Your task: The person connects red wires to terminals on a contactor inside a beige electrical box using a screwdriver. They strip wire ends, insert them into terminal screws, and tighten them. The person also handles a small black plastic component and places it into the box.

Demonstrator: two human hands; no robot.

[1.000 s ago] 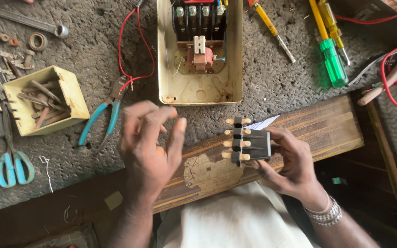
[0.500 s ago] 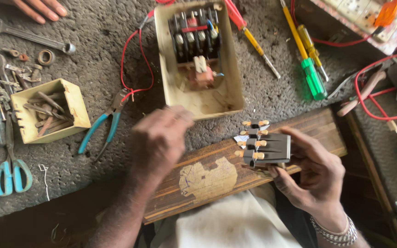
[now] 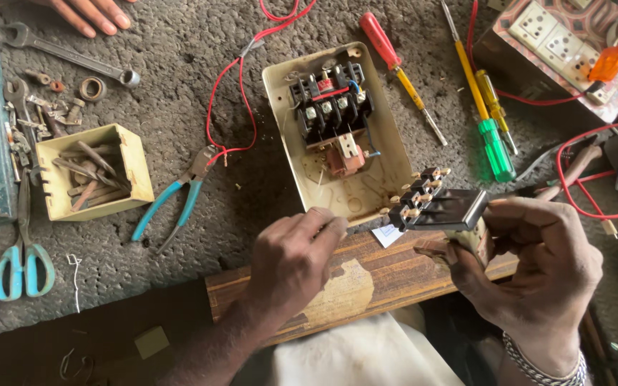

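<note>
- Right hand [image 3: 538, 268] grips a black terminal block [image 3: 434, 207], raised at 4 o'clock from the cream switch box [image 3: 337, 136].
- Left hand [image 3: 295, 261] rests on the wooden board [image 3: 337, 293], fingers curled, apparently holding nothing.

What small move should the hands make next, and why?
Probably bring the left hand across to the black terminal block. The right hand alone holds it up beside the open cream switch box, while the left is empty, fingers curled over the wooden board.
</note>
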